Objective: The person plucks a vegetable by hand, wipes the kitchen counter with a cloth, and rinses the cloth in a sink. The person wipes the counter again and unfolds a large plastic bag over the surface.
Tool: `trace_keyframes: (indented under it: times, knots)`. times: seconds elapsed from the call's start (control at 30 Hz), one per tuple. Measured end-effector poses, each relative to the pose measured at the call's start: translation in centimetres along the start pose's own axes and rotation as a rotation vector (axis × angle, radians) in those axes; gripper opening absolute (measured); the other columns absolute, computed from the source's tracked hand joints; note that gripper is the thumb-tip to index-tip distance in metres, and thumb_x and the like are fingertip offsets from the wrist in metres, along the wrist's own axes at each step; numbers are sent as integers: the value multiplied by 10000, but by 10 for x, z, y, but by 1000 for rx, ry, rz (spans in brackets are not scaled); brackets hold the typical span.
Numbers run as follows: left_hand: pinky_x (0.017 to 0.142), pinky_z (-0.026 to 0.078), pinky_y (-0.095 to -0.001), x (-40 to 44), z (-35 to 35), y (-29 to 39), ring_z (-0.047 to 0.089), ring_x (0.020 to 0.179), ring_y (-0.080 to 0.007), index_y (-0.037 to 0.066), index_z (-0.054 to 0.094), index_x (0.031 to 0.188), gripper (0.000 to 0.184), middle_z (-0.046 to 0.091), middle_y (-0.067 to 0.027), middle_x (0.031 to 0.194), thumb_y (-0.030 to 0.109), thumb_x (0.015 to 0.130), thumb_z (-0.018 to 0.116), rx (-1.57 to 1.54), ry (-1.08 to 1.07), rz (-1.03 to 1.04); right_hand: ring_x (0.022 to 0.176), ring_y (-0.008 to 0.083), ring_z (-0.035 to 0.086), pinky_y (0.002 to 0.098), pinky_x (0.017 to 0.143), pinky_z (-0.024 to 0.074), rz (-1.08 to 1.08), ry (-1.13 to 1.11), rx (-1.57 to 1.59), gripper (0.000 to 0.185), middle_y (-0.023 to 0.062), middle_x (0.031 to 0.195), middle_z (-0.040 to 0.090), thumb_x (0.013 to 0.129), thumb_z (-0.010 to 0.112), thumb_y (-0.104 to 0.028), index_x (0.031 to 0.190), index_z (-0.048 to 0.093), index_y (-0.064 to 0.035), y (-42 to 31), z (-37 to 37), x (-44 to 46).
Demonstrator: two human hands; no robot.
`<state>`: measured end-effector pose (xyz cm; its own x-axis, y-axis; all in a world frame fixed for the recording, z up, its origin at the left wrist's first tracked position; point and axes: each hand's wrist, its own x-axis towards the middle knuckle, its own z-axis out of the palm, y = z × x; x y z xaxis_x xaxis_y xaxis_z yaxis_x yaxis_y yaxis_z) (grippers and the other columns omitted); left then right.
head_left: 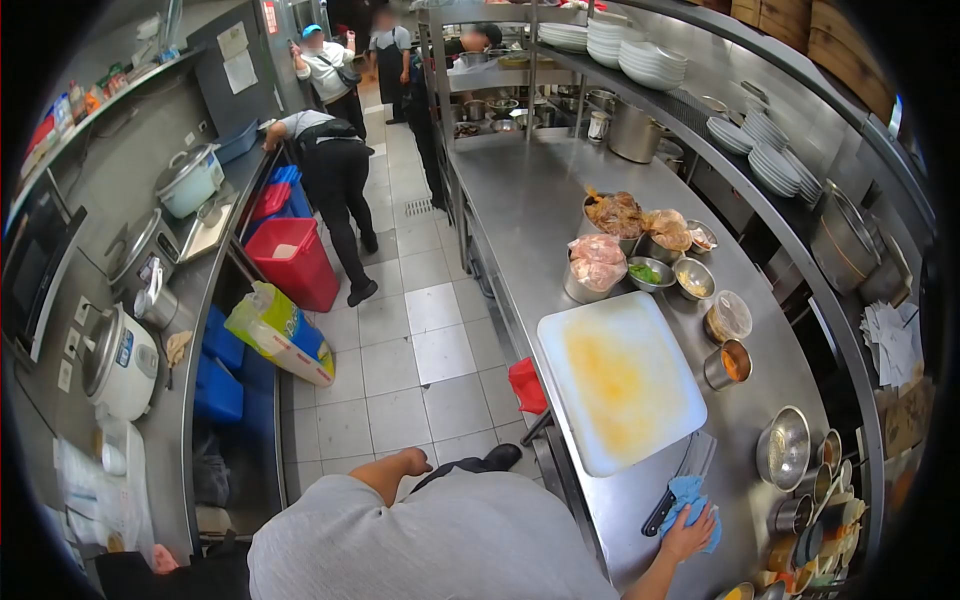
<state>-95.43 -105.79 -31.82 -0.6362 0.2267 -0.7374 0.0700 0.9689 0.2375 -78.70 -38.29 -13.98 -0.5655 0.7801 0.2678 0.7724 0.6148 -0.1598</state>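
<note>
My right hand [688, 538] is on a crumpled blue cloth [690, 492], its fingers pressed into the folds. Partly under that cloth lies a knife with a broad blade [697, 455] and a black handle [657, 513], flat on the steel counter. Just beyond it is a large white cutting board [620, 385] stained yellow in the middle. Away from the counter, my left hand [412, 461] hangs beside my body over the floor. Its fingers are too hidden to show whether they hold anything.
Bowls of food, including raw meat [598, 262] and chopped greens [650, 273], stand behind the board. Several metal containers [783, 447] line the counter's right side. Across the aisle are a rice cooker [120, 360], a red bin [293, 262] and a bending person [335, 165].
</note>
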Motion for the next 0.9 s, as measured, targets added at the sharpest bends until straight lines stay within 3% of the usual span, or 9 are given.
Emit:
trace_keyframes:
  times: [0.3,0.6,0.67,0.7,0.8,0.9]
  knots:
    - [1047,487,-464,0,3,2,620,1228,-390,17,750,1156,576,674,-237,1277,513,909,593,29,36,47,1478,353,371,534,1208,243,5,-2,-35,659,124,1567,479,982,555,-559,1529,496,-197,-5,-6,-1]
    - [1057,481,-460,-3,1,4,609,1243,-393,14,741,1176,584,666,-235,1295,515,917,593,-10,43,26,1486,364,358,563,1204,231,24,-26,-9,645,127,1577,466,980,553,-533,1517,503,-180,-6,-7,-2]
    - [1125,437,-421,-4,-3,7,554,1329,-380,-9,657,1319,680,607,-235,1403,534,912,631,-9,-65,-12,1487,364,357,567,1202,234,20,-22,-8,645,126,1578,465,979,554,-532,1518,501,-182,-5,-5,-1]
    - [1125,437,-421,-4,-3,6,554,1329,-380,-9,657,1319,680,607,-235,1403,534,912,631,-9,-65,-12,1488,364,356,570,1200,237,16,-18,-8,646,125,1578,465,978,556,-531,1520,499,-183,-3,-4,-1]
    - [1120,441,-422,-3,0,3,560,1322,-381,-5,660,1318,675,616,-235,1391,533,912,634,2,-61,-5,1483,365,363,573,1197,242,3,-9,-6,649,127,1575,469,977,558,-532,1525,494,-189,-1,0,0]
    - [1061,478,-460,-4,3,2,605,1251,-392,13,737,1185,587,660,-237,1307,519,928,587,19,19,35,1479,364,371,571,1197,242,2,1,-6,648,128,1572,473,976,559,-533,1526,492,-197,2,3,0]
